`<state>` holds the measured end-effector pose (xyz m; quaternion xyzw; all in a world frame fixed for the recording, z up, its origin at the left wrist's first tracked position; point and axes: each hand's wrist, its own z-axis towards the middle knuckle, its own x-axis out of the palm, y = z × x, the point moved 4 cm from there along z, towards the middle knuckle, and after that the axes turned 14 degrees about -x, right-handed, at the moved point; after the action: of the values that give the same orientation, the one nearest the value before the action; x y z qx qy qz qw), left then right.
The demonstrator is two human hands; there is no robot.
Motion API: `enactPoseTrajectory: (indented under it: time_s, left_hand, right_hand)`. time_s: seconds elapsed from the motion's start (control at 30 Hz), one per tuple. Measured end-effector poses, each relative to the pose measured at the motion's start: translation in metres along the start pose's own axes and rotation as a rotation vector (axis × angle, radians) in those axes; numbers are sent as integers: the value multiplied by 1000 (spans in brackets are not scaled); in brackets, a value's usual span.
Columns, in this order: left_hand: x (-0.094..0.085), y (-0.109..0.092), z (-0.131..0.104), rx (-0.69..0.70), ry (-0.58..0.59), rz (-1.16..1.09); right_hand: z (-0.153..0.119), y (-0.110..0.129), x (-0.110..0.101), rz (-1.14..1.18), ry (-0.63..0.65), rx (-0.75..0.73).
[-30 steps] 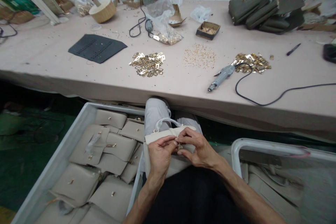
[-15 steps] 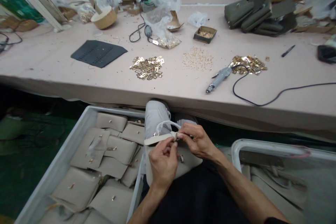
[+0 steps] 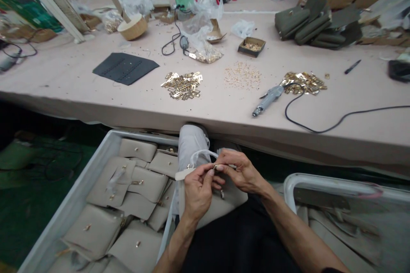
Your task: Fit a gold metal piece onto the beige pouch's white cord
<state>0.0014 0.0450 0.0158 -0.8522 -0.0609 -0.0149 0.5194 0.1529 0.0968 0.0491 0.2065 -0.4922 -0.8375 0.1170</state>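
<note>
A long pale pink table [image 3: 96,94] carries a dark sheet [image 3: 125,68], three heaps of gold metal fittings [image 3: 183,85], [image 3: 303,82], [image 3: 206,54] and a scatter of small studs [image 3: 242,76]. A grey power screwdriver [image 3: 267,99] lies near its front edge with a black cord [image 3: 336,121] trailing to the right. Farther back sit a small brown box [image 3: 252,46], a stack of olive green bags [image 3: 315,23], a black pen [image 3: 352,66], a round woven basket [image 3: 133,27] and crumpled plastic bags [image 3: 205,0].

Counter across upper frame, bins below, hands at lower centre.
Hands, left [image 3: 199,190] & right [image 3: 241,173], meet on bag [image 3: 221,202] in lap; bin of bags [image 3: 96,170] lower left, 2nd bin [image 3: 320,179] lower right. On counter [image 3: 96,98]: clasp pile [image 3: 184,84] centre, screwdriver [image 3: 267,99] to its right, mat [image 3: 125,67] left.
</note>
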Motion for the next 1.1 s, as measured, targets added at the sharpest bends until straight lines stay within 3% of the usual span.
enactPoseTrajectory:
  time_s: [0.17, 0.3, 0.63, 0.93, 1.1]
  left_hand:
    - [1, 0, -3, 51, -22, 93]
    - [2, 1, -4, 16, -64, 79]
    - [2, -1, -3, 27, -106, 222]
    - [9, 0, -8, 9, -141, 212]
    - [8, 1, -12, 39, -131, 258]
  right_hand:
    - [-8, -10, 0, 50, -89, 116]
    - [-11, -13, -2, 57, -116, 201]
    - [-20, -16, -1, -139, -147, 102]
    - [-25, 0, 8, -300, -239, -12]
    - [-27, -1, 10, -307, -183, 14]
